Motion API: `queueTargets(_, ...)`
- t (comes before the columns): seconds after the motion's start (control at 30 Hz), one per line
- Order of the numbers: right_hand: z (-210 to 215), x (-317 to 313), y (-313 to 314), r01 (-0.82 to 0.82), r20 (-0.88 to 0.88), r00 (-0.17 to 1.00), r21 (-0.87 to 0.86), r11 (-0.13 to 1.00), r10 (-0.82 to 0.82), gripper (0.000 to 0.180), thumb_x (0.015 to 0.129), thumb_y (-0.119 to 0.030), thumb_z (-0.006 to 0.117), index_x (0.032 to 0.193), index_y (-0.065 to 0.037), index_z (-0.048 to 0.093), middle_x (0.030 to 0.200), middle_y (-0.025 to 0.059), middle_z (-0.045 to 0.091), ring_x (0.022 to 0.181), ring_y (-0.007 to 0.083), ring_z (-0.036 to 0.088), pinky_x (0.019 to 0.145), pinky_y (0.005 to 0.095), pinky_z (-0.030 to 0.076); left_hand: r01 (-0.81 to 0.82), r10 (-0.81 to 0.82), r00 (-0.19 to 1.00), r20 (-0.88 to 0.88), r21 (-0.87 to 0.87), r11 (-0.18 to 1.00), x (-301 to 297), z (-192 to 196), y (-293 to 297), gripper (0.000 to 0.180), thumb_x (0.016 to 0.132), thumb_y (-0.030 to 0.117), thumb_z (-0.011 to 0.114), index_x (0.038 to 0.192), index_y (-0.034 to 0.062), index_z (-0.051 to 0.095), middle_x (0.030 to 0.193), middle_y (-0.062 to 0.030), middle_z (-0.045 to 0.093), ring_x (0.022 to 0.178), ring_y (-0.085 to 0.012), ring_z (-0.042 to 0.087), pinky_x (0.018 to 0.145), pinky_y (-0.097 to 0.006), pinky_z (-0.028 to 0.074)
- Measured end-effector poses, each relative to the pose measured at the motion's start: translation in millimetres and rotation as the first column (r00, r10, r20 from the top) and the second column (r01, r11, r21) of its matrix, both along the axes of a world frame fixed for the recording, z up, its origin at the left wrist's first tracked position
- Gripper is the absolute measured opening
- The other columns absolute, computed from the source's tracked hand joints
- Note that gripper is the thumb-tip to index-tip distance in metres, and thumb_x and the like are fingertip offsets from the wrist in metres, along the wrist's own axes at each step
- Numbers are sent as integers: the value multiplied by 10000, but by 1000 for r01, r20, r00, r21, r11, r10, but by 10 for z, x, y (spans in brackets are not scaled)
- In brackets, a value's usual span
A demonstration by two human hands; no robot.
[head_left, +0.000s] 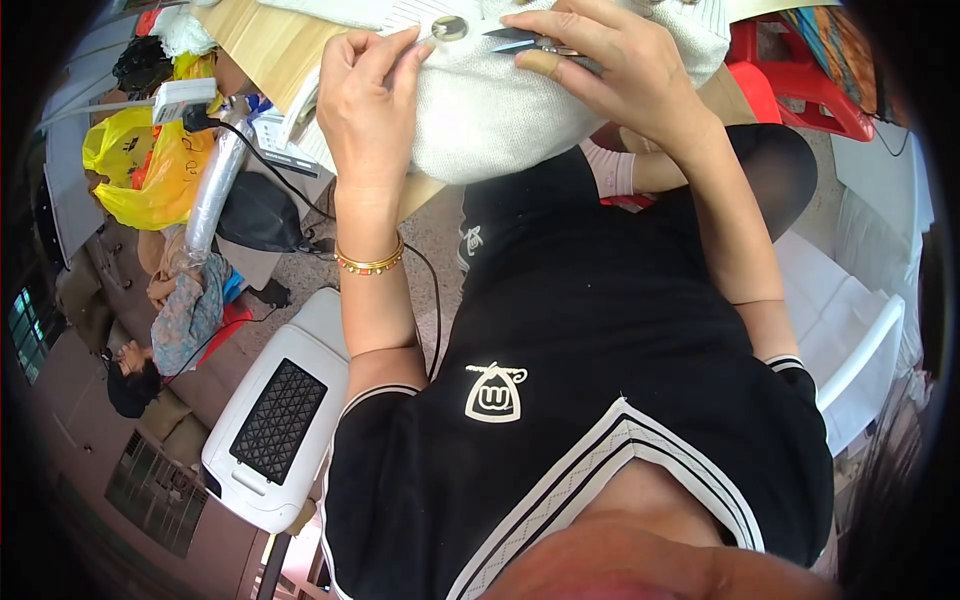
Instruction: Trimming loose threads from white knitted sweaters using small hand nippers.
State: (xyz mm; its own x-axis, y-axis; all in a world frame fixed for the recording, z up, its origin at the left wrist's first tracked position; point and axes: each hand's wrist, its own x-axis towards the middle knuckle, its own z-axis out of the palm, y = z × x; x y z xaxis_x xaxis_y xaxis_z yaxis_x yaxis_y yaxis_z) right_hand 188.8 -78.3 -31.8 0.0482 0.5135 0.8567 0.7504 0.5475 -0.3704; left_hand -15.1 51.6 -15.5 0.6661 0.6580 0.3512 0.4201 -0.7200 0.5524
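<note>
A cream knitted garment (500,125) lies bunched over the table's near edge, partly beneath both hands. On it shows a small round button-like disc (449,28), dark-centred with a pale rim. My left hand (372,100) is closed in a pinch just left of this disc; something thin and pale seems to run from the fingertips to it, too small to name. In my right hand (615,65) is a pair of small thread snips (530,43), their dark pointed blades aimed left towards the disc. The fingers hide part of the snips.
The wooden table (285,50) reaches to the upper left. Beyond it are a yellow plastic bag (150,165), a white power strip (185,100) and a black cable. A white appliance (280,410) stands lower left, near a seated person (185,310). Red stools (800,80) stand upper right.
</note>
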Motion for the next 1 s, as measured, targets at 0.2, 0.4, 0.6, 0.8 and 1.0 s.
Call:
queueTargets(0.2, -45, 5, 36, 18, 6, 1000, 45, 999, -18, 310, 874, -208, 751, 1137, -58, 687, 833, 90, 614, 682, 263, 621, 568, 342, 479, 71, -83, 995, 58, 181, 981, 19, 24, 70, 144, 826, 132, 797, 946, 57, 778, 867, -67, 624, 772, -210, 622, 703, -331, 514)
queueTargets(0.4, -56, 7, 30, 6, -28, 1000, 5, 1000, -5, 317, 870, -208, 757, 1147, -69, 690, 832, 87, 616, 676, 255, 619, 566, 337, 476, 115, -100, 976, 193, -71, 991, -109, 105, 90, 81, 873, 86, 761, 923, 23, 755, 939, -79, 689, 816, -178, 659, 723, -276, 515)
queueTargets(0.6, -59, 5, 4, 19, -28, 999, -9, 1000, -19, 322, 869, -218, 760, 1147, -73, 691, 818, 82, 611, 668, 253, 616, 559, 339, 471, 118, -113, 970, 213, -9, 993, -84, 191, 85, 110, 881, 66, 751, 962, 4, 712, 941, -86, 680, 810, -186, 654, 728, -293, 527)
queueTargets(0.8, 343, -95, -199, 141, 54, 990, -478, 867, -131, 319, 865, -222, 765, 1140, -75, 693, 810, 78, 605, 662, 246, 612, 548, 335, 469, 141, -142, 989, 33, 31, 990, -59, 43, 82, 171, 873, 132, 755, 991, 13, 723, 986, -108, 672, 842, -248, 672, 749, -344, 542)
queueTargets(1.0, 330, -76, -232, 158, 65, 987, -457, 875, -144, 324, 860, -218, 770, 1140, -72, 695, 813, 76, 609, 661, 244, 612, 551, 336, 475, 167, -167, 986, -12, 120, 979, -59, 20, 114, 109, 891, 100, 719, 959, 22, 686, 1006, -122, 664, 864, -287, 656, 762, -360, 529)
